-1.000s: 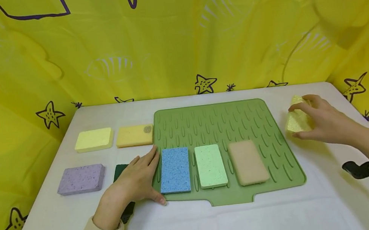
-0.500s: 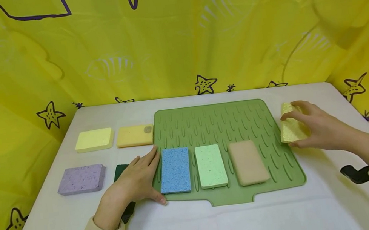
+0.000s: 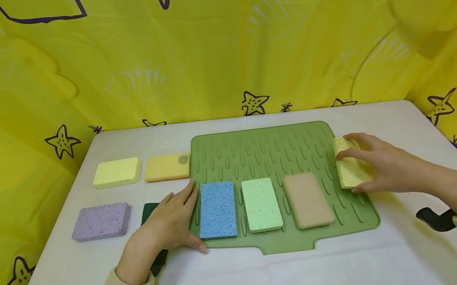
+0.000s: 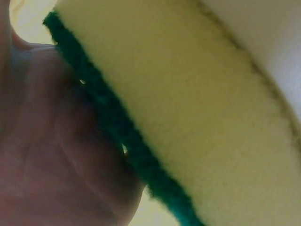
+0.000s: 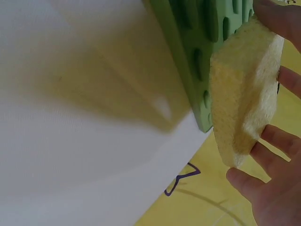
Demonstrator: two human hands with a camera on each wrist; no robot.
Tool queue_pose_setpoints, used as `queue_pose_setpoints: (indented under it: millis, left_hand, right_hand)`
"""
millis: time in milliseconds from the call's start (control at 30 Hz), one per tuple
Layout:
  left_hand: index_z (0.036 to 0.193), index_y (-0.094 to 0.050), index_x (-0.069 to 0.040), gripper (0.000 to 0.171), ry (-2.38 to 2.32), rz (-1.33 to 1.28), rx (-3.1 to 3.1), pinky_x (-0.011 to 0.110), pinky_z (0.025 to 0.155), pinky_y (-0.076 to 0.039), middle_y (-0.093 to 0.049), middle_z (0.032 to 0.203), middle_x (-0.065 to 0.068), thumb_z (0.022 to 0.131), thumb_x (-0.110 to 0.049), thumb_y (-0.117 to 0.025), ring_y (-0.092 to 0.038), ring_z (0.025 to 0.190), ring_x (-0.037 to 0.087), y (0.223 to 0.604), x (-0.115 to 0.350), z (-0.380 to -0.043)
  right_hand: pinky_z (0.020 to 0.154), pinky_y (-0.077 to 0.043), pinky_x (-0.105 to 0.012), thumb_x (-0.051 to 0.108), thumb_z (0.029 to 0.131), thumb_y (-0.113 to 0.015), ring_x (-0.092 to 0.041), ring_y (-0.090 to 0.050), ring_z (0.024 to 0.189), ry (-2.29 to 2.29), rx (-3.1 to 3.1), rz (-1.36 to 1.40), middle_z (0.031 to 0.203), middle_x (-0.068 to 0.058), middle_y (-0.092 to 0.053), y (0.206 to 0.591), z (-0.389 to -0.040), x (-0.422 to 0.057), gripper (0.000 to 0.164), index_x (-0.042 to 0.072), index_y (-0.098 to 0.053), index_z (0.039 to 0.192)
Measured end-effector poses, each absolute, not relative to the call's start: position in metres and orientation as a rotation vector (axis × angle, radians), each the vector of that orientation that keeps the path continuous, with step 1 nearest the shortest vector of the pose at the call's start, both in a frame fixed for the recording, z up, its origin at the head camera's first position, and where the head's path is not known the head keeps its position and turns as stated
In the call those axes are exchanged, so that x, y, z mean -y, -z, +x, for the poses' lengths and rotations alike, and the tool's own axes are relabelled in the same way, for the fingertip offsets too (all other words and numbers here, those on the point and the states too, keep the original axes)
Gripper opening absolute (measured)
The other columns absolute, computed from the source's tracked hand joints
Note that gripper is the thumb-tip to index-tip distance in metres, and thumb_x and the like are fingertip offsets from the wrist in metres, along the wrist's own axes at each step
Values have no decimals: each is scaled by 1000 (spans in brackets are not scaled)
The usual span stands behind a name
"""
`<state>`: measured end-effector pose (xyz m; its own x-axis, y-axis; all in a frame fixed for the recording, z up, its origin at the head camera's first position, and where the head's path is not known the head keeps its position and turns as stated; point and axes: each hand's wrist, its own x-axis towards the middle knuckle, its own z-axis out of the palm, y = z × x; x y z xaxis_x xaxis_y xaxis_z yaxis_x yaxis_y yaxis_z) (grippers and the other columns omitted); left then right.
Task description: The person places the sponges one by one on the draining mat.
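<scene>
My right hand [image 3: 387,162] holds a pale yellow sponge [image 3: 352,170] between thumb and fingers, tilted over the right edge of the green ribbed mat [image 3: 255,158]. In the right wrist view this sponge [image 5: 244,94] appears edge-on beside the mat's corner. My left hand [image 3: 170,222] rests at the mat's left edge with fingers extended, close beside a blue sponge [image 3: 217,210]. A mint sponge [image 3: 262,205] and a beige sponge [image 3: 309,200] lie on the mat to its right. Partly hidden beneath my left hand is a scouring sponge [image 4: 188,103] with a dark green pad.
Left of the mat, a light yellow sponge [image 3: 116,172], an orange-yellow sponge [image 3: 167,167] with a grey spot and a purple sponge [image 3: 101,221] lie on the white table [image 3: 294,276]. A yellow curtain [image 3: 217,45] hangs behind. Something black [image 3: 435,220] sits by my right wrist.
My right hand has carried the pale yellow sponge leftward and nearer to me, from beside the mat to over its right edge. My left hand has stayed in place.
</scene>
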<state>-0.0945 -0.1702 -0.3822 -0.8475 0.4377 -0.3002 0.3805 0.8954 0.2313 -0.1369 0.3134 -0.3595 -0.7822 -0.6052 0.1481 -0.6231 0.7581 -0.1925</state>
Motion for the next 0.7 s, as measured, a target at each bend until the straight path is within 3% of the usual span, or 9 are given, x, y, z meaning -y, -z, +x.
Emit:
queue_pose_setpoints:
  millis: [700]
  left_hand:
    - [156, -20, 3, 139, -233, 605, -2714, 55, 124, -19, -10, 166, 18, 55, -64, -86, -22, 152, 35, 383, 170, -95]
  right_hand:
    - [89, -51, -64, 38, 64, -92, -46, -49, 126, -338, 2982, 1107, 148, -18, -41, 366, -119, -297, 71, 30, -61, 127]
